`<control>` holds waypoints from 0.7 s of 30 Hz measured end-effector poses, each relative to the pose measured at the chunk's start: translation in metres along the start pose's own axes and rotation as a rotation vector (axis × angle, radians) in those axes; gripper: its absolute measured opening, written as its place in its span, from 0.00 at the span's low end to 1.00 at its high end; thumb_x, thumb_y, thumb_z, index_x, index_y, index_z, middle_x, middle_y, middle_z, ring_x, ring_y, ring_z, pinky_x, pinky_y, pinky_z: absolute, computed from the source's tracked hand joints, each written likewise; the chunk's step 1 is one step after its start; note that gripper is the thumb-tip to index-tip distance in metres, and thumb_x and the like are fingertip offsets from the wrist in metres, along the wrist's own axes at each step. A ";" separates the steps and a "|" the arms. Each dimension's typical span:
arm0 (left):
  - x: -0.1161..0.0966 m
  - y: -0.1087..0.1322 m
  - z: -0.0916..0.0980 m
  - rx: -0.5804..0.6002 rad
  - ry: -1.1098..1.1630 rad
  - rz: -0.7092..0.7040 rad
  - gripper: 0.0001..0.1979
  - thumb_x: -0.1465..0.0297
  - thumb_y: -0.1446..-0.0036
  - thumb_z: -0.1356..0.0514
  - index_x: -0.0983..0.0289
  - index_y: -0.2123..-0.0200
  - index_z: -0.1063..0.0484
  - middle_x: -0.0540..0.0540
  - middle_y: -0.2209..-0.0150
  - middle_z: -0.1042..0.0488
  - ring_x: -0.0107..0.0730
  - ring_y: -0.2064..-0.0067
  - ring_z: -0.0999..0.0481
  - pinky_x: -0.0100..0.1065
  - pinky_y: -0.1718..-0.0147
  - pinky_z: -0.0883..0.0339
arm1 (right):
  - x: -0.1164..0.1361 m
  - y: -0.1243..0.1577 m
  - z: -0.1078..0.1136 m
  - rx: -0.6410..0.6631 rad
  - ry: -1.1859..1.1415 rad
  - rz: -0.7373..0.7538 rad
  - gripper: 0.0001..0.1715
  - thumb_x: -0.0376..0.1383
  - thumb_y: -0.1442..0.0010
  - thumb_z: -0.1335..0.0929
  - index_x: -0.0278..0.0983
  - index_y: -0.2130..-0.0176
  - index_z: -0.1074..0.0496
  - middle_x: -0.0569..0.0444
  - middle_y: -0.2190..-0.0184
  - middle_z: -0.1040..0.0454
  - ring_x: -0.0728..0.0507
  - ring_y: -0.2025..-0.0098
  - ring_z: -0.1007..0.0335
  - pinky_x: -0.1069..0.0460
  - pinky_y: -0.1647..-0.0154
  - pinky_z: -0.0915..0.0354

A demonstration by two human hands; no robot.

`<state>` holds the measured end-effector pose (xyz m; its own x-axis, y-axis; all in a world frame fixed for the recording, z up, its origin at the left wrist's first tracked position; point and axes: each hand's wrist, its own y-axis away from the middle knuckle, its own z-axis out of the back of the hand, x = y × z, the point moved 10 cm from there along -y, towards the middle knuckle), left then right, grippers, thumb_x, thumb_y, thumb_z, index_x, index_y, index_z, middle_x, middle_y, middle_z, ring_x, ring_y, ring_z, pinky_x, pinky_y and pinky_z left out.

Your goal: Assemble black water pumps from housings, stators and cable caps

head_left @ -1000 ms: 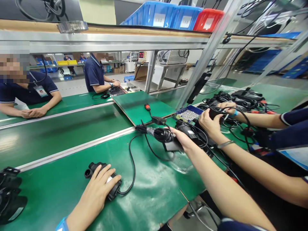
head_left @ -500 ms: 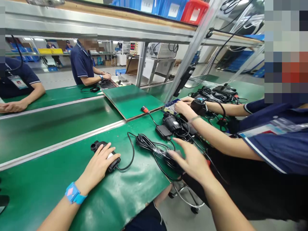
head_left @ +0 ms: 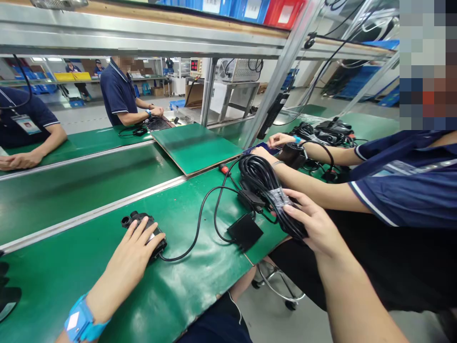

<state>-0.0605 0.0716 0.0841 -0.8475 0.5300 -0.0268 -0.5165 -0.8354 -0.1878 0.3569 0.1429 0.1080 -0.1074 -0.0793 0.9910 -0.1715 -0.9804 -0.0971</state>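
Observation:
My left hand (head_left: 130,255), with a blue band at the wrist, is wrapped over a small black pump (head_left: 135,216) lying on the green bench. Its fingers cover much of the pump's body, while the nozzle end shows past the fingertips. A black cable (head_left: 198,224) curves from the pump toward a cable coil (head_left: 262,178). My right hand (head_left: 317,224) grips that coil near its clear plastic wrap and holds it above the bench's right edge. Below the coil is a flat black box (head_left: 246,232) joined to a cable.
Beside me on the right, a co-worker's hands (head_left: 266,150) work at a blue tray. A red-tipped plug (head_left: 224,169) and a black adapter (head_left: 252,200) lie behind the coil. A raised green board (head_left: 196,147) and a metal post (head_left: 274,85) stand beyond.
My right hand has closed on the cable coil and lifted it off the bench. The flat black box now shows beneath. My left hand and the pump have shifted slightly left in view.

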 end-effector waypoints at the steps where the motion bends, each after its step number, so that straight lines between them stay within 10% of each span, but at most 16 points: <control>1: -0.010 -0.004 0.002 -0.012 0.039 0.004 0.32 0.82 0.42 0.52 0.58 0.36 0.34 0.59 0.34 0.34 0.49 0.29 0.42 0.60 0.31 0.48 | -0.001 0.004 0.002 0.013 -0.037 -0.029 0.35 0.50 0.50 0.23 0.43 0.46 0.29 0.50 0.62 0.20 0.40 0.69 0.22 0.48 0.70 0.26; 6: -0.070 -0.041 -0.016 0.013 0.300 0.024 0.34 0.65 0.31 0.49 0.70 0.28 0.56 0.71 0.31 0.42 0.50 0.32 0.35 0.51 0.36 0.36 | 0.001 0.014 -0.005 0.115 -0.119 -0.099 0.36 0.48 0.50 0.23 0.43 0.45 0.31 0.52 0.68 0.21 0.40 0.73 0.23 0.49 0.75 0.27; 13: -0.127 -0.030 -0.039 0.312 0.497 -0.223 0.23 0.68 0.33 0.43 0.58 0.37 0.35 0.59 0.44 0.24 0.44 0.44 0.23 0.47 0.42 0.30 | 0.019 -0.011 -0.072 0.077 0.675 0.284 0.23 0.41 0.33 0.36 0.39 0.41 0.33 0.47 0.56 0.20 0.38 0.58 0.22 0.47 0.59 0.28; 18: -0.031 0.030 0.011 -0.353 0.308 0.266 0.32 0.58 0.37 0.38 0.52 0.32 0.42 0.61 0.26 0.53 0.60 0.27 0.52 0.64 0.33 0.49 | -0.013 -0.011 -0.134 0.118 1.086 0.338 0.21 0.33 0.34 0.36 0.31 0.44 0.28 0.35 0.51 0.22 0.29 0.48 0.27 0.35 0.44 0.36; 21: 0.027 0.072 -0.014 -0.397 0.401 0.595 0.32 0.60 0.32 0.45 0.53 0.28 0.52 0.61 0.25 0.64 0.56 0.25 0.56 0.61 0.32 0.49 | -0.010 0.026 -0.157 0.181 1.111 0.552 0.29 0.44 0.34 0.31 0.34 0.38 0.31 0.35 0.36 0.34 0.27 0.35 0.40 0.30 0.34 0.51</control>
<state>-0.1190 0.0279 0.0564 -0.8196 0.0888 -0.5660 0.1510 -0.9195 -0.3628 0.1993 0.1462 0.0813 -0.9037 -0.3780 0.2011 0.2862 -0.8826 -0.3729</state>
